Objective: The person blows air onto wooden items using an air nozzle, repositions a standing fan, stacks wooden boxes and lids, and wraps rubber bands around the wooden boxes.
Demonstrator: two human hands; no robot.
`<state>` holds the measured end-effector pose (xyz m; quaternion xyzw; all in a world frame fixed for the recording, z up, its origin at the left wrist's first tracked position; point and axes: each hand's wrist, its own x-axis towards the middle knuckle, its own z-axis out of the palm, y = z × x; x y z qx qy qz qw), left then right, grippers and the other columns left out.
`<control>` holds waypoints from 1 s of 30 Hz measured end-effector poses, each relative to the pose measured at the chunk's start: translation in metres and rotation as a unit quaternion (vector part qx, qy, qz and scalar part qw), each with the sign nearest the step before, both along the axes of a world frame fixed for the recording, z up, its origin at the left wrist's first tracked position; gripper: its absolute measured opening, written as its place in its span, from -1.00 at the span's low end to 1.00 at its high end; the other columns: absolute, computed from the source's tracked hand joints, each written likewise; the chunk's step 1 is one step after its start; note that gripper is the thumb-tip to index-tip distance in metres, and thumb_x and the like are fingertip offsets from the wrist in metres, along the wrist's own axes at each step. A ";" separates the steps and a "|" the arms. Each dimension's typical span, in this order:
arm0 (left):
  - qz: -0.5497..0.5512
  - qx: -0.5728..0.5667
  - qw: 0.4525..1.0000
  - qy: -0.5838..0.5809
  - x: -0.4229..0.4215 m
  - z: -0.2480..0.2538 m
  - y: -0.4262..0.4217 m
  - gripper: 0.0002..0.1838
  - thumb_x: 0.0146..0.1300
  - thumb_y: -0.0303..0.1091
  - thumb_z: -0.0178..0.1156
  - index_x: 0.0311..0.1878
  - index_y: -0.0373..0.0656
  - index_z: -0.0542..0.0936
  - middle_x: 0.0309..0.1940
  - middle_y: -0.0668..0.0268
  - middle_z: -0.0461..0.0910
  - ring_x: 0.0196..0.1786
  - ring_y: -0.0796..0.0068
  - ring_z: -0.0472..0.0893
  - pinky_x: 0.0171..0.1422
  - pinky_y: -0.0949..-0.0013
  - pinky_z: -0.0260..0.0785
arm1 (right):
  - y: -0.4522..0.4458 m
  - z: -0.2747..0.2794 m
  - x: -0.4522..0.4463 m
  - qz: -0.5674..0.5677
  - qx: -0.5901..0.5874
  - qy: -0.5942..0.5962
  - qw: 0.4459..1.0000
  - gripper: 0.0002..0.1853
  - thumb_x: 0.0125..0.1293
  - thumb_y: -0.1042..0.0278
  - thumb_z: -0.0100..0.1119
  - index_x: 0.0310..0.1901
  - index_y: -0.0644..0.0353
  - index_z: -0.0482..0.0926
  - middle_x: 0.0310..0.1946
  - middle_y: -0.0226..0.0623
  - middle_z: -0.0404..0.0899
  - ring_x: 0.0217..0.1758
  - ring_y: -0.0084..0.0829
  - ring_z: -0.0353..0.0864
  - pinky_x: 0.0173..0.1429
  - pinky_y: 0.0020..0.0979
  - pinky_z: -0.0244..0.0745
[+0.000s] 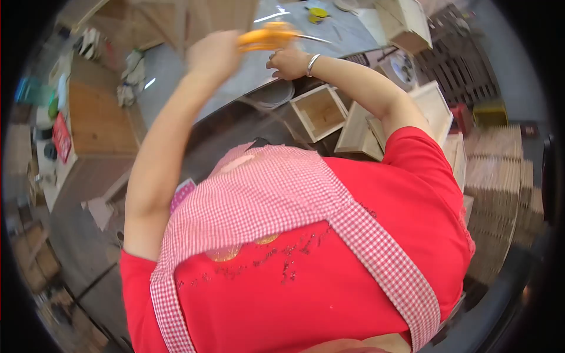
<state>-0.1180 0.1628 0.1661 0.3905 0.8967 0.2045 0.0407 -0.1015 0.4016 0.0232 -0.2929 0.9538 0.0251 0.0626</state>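
My left hand (215,57), blurred by motion, is closed at the upper middle of the view. It grips an orange tool (268,37) whose thin metal shaft points right; blur hides its exact kind. Just below the tool is my right hand (288,63), a silver bracelet on its wrist. Its fingers are loosely bent and slightly apart, with nothing visible in them. Both hands are over the grey worktable (170,70). Blurred wooden panels (220,17) stand beyond my left hand.
Open wooden boxes (319,113) sit below the table's near edge. Another wooden box (405,25) stands at the table's right end, near a yellow round container (318,15). Stacked wooden boards (493,167) are at right. A brown wooden cabinet (100,117) is at left.
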 end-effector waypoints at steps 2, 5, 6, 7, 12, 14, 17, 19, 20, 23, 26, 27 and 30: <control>0.034 -0.046 0.995 0.076 -0.005 0.001 0.001 -0.79 0.04 -0.39 0.19 -0.22 -0.19 0.57 -0.48 0.15 0.58 -0.43 0.38 0.60 -0.33 0.32 0.42 | 0.013 0.011 0.013 -0.038 0.062 -0.052 0.996 -0.80 0.13 0.21 0.17 -0.33 0.16 0.58 -0.33 -0.21 0.60 -0.23 -0.22 0.60 -0.13 -0.18 0.47; -0.131 0.235 0.961 -0.066 0.067 0.041 0.003 -0.82 0.04 -0.35 0.18 -0.28 -0.20 0.54 -0.46 0.08 0.58 -0.38 0.07 0.56 -0.27 0.24 0.41 | 0.001 0.014 0.033 -0.034 0.039 -0.026 0.998 -0.80 0.12 0.21 0.15 -0.35 0.15 0.58 -0.35 -0.20 0.59 -0.23 -0.20 0.60 -0.14 -0.17 0.48; -0.167 0.244 0.950 -0.103 0.082 0.054 0.009 -0.85 0.03 -0.45 0.17 -0.30 -0.26 0.50 -0.48 0.12 0.58 -0.45 0.15 0.55 -0.31 0.28 0.39 | -0.004 0.020 0.031 -0.022 0.033 -0.007 0.999 -0.80 0.11 0.21 0.14 -0.36 0.15 0.58 -0.35 -0.20 0.59 -0.23 -0.18 0.60 -0.15 -0.16 0.48; -0.119 0.189 0.972 -0.071 0.062 0.029 0.013 -0.85 0.03 -0.44 0.17 -0.30 -0.25 0.51 -0.46 0.09 0.59 -0.44 0.05 0.53 -0.30 0.23 0.39 | -0.008 0.024 0.032 -0.009 0.026 0.007 1.000 -0.81 0.10 0.21 0.13 -0.37 0.15 0.58 -0.36 -0.20 0.59 -0.24 -0.17 0.60 -0.16 -0.16 0.48; 0.156 -0.072 0.985 0.035 0.010 -0.042 -0.061 -0.83 0.01 -0.36 0.21 -0.32 -0.21 0.56 -0.39 -0.02 0.56 -0.28 -0.01 0.58 -0.21 0.11 0.41 | 0.028 0.034 0.043 -0.126 0.118 -0.076 0.982 -0.77 0.05 0.20 0.14 -0.32 0.15 0.61 -0.27 -0.16 0.61 -0.14 -0.16 0.61 -0.10 -0.18 0.51; -0.030 0.183 0.978 -0.092 0.049 -0.013 -0.064 -0.86 0.00 -0.39 0.21 -0.37 -0.22 0.53 -0.42 -0.02 0.54 -0.29 -0.03 0.56 -0.24 0.09 0.38 | 0.047 0.029 0.037 -0.152 0.172 -0.111 0.967 -0.78 0.06 0.24 0.11 -0.32 0.15 0.62 -0.25 -0.14 0.62 -0.14 -0.17 0.62 -0.11 -0.20 0.53; -0.046 0.133 0.990 -0.033 0.048 -0.039 -0.054 -0.84 -0.01 -0.42 0.19 -0.42 -0.26 0.43 -0.50 -0.01 0.50 -0.32 -0.10 0.50 -0.30 0.09 0.33 | 0.039 0.002 0.034 -0.177 0.106 -0.051 0.977 -0.79 0.06 0.25 0.09 -0.33 0.13 0.63 -0.27 -0.13 0.62 -0.18 -0.14 0.63 -0.16 -0.19 0.54; -0.062 0.173 0.982 -0.047 0.032 -0.079 -0.077 -0.85 -0.03 -0.45 0.21 -0.41 -0.26 0.44 -0.46 0.00 0.51 -0.32 -0.09 0.49 -0.30 0.14 0.32 | -0.004 0.031 0.052 -0.212 0.043 -0.109 0.970 -0.75 0.06 0.20 0.10 -0.30 0.15 0.60 -0.30 -0.10 0.61 -0.20 -0.10 0.62 -0.14 -0.17 0.53; -0.085 0.227 0.970 0.028 0.037 -0.091 -0.091 -0.83 -0.04 -0.50 0.23 -0.49 -0.23 0.40 -0.48 0.05 0.48 -0.37 -0.03 0.46 -0.32 0.18 0.29 | -0.014 0.025 0.063 -0.172 -0.046 -0.039 0.983 -0.74 0.07 0.17 0.10 -0.31 0.17 0.58 -0.34 -0.11 0.61 -0.24 -0.09 0.60 -0.16 -0.14 0.51; -0.050 0.352 0.922 -0.155 0.071 -0.081 -0.127 -0.76 0.11 -0.57 0.17 -0.53 -0.18 0.30 -0.56 0.39 0.32 -0.48 0.52 0.32 -0.33 0.44 0.23 | -0.057 0.039 0.095 -0.123 -0.174 -0.013 0.977 -0.78 0.10 0.18 0.11 -0.34 0.15 0.57 -0.37 -0.14 0.59 -0.28 -0.09 0.59 -0.19 -0.13 0.49; -0.023 0.381 0.913 -0.140 0.085 -0.052 -0.170 -0.75 0.08 -0.60 0.17 -0.60 -0.16 0.34 -0.57 0.41 0.36 -0.44 0.56 0.36 0.06 0.48 0.31 | -0.072 0.026 0.109 -0.072 -0.233 0.040 0.969 -0.79 0.09 0.21 0.16 -0.32 0.15 0.57 -0.38 -0.17 0.57 -0.29 -0.11 0.59 -0.19 -0.17 0.49; -0.089 0.380 0.916 -0.096 0.081 -0.054 -0.181 -0.71 0.06 -0.60 0.18 -0.63 -0.16 0.29 -0.61 0.40 0.35 -0.48 0.52 0.37 0.05 0.46 0.34 | -0.074 0.028 0.112 -0.089 -0.251 0.024 0.964 -0.78 0.08 0.23 0.19 -0.28 0.17 0.58 -0.39 -0.18 0.56 -0.29 -0.13 0.58 -0.19 -0.18 0.49; 0.029 0.222 0.975 -0.015 0.073 -0.075 -0.175 -0.74 0.07 -0.54 0.24 -0.60 -0.13 0.36 -0.61 0.28 0.42 -0.47 0.37 0.44 -0.23 0.38 0.35 | -0.070 0.033 0.115 -0.124 -0.246 -0.022 0.961 -0.61 0.07 0.20 0.22 -0.06 0.18 0.52 -0.23 -0.13 0.54 -0.14 -0.14 0.55 -0.08 -0.21 0.45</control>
